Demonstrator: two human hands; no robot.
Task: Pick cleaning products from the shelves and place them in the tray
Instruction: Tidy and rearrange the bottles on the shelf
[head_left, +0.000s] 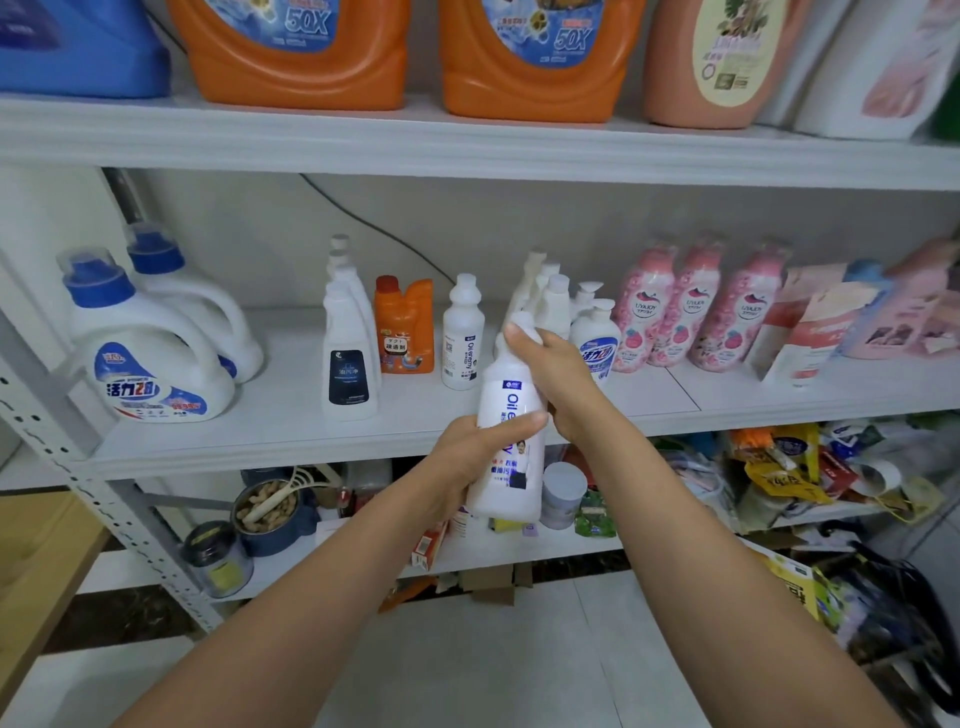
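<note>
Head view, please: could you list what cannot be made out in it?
1. tray: nowhere in the frame.
2. white bottle: middle of the label covered by the left hand, neck by the right hand.
3. orange jugs: tops cut off by the upper edge.
4. lower-shelf packets: blurred, print unreadable.

The scene is bright and evenly lit, with soft white light that seems to come from above and in front. The white plastic bottle with blue lettering in the centre is sharp, and its letters are readable. The pink flowered bottles and pink pouches at the right are blurred. The orange plastic jugs carry a mild sheen. The cluttered bottom shelf lies in dimmer shadow. The white top shelf edge bows and the perforated white post leans, from lens distortion.
</note>
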